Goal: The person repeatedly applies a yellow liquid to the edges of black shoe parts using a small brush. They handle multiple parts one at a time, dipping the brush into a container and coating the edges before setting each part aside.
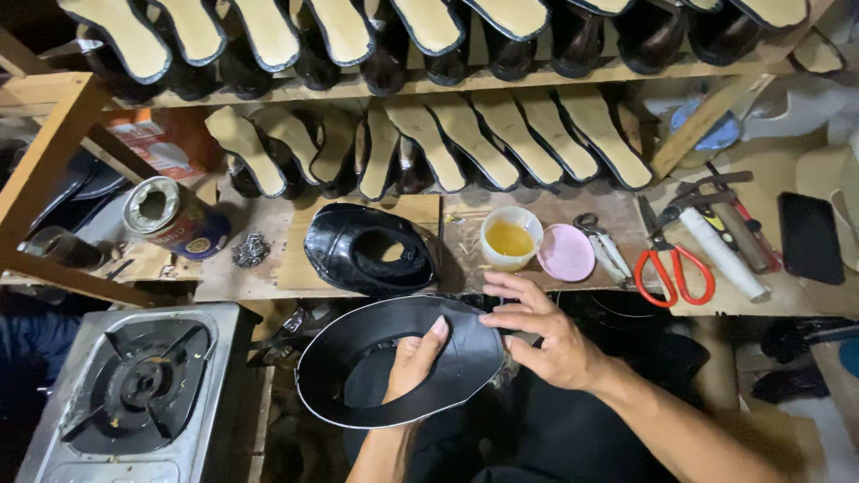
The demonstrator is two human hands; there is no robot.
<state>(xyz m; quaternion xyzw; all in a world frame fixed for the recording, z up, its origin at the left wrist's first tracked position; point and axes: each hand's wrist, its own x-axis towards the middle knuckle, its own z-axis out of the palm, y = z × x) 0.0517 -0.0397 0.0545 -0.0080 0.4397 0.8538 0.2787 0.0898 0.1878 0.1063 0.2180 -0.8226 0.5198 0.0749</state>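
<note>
My left hand (413, 362) is inside a black leather shoe upper (465, 358), its thumb pressing the upper's inner edge. My right hand (541, 331) grips the same upper from the right, fingers spread along its top edge. The upper is held over my lap, just in front of the wooden bench (250, 273). A second black glossy shoe upper (371, 250) lies on a wooden board on the bench, directly beyond my hands.
A white cup of yellow glue (510, 237) and a pink lid (565, 252) stand on the bench. Red-handled scissors (673, 268), pliers and tools lie right. A tin can (174, 217) sits left, a gas stove (139, 385) lower left. Shelves hold several lasted shoes (501, 134).
</note>
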